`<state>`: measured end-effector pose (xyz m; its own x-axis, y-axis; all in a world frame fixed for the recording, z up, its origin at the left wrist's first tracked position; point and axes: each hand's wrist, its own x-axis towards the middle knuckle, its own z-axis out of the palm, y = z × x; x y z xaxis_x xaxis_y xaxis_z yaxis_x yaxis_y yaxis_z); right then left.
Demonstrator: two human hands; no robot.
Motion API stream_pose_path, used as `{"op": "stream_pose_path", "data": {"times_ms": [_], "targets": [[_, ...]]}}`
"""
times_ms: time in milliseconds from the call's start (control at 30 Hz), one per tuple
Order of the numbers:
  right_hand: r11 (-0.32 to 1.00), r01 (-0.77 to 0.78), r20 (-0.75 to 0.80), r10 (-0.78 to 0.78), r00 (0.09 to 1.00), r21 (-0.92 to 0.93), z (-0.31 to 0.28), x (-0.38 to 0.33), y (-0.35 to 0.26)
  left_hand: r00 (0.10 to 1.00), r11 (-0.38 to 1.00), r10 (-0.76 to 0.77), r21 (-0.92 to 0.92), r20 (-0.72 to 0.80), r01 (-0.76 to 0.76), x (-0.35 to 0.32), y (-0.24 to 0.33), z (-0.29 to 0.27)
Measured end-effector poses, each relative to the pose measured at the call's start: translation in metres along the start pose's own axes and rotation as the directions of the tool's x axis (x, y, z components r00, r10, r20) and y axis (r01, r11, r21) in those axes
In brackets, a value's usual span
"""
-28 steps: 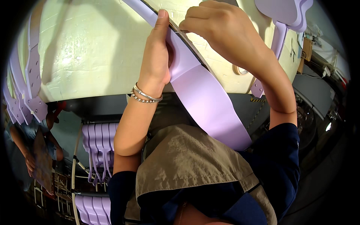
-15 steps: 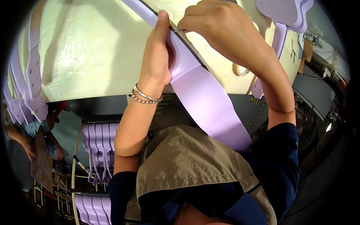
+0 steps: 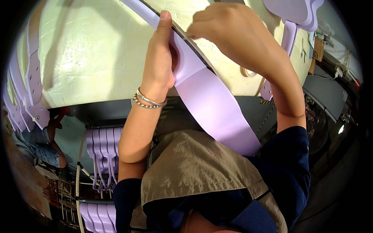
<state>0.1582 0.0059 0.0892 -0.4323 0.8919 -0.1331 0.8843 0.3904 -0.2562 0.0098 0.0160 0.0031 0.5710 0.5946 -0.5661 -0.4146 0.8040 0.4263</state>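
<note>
A long, curved lavender panel [image 3: 213, 101] slants from the table's far side down to my lap, its wide end against my apron. My left hand [image 3: 158, 62] grips its narrower middle, thumb up along the face and fingers hidden behind. A dark strip [image 3: 194, 47] runs along the panel's right edge. Just right of that edge is my right hand [image 3: 227, 31], slightly blurred, fingers curled and pinched together. Whatever may be between those fingertips cannot be made out.
The pale table [image 3: 93, 66] lies under the work. More lavender parts [image 3: 34, 87] stand at its left end, others [image 3: 289, 11] at the far right. A tan ring [image 3: 248, 72] shows behind my right forearm. Lavender pieces hang on a rack [image 3: 103, 143] at lower left; a person's legs [image 3: 48, 151] are nearby.
My right hand has shifted slightly down and right beside the panel's edge. My left hand and the panel have moved a little left. The person at left has moved with a brown board.
</note>
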Motion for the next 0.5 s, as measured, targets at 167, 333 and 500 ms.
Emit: {"op": "stream_pose_path", "data": {"times_ms": [167, 333, 500], "targets": [[0.999, 0.029, 0.068, -0.026, 0.997, -0.042, -0.007, -0.017, -0.006, 1.0, 1.0, 0.0, 0.013, -0.032, 0.001, -0.002, 0.001, 0.002], [1.0, 0.003, 0.092, -0.006, 0.996, 0.026, -0.017, 0.008, -0.004, 0.999, 0.997, -0.033, -0.073, 0.024, 0.035, 0.001, -0.002, -0.001], [1.0, -0.002, 0.004, 0.002, 1.0, 0.022, -0.002, -0.011, -0.002, 0.998, 0.997, -0.063, -0.035, 0.009, 0.063, -0.001, 0.002, -0.003]]}}
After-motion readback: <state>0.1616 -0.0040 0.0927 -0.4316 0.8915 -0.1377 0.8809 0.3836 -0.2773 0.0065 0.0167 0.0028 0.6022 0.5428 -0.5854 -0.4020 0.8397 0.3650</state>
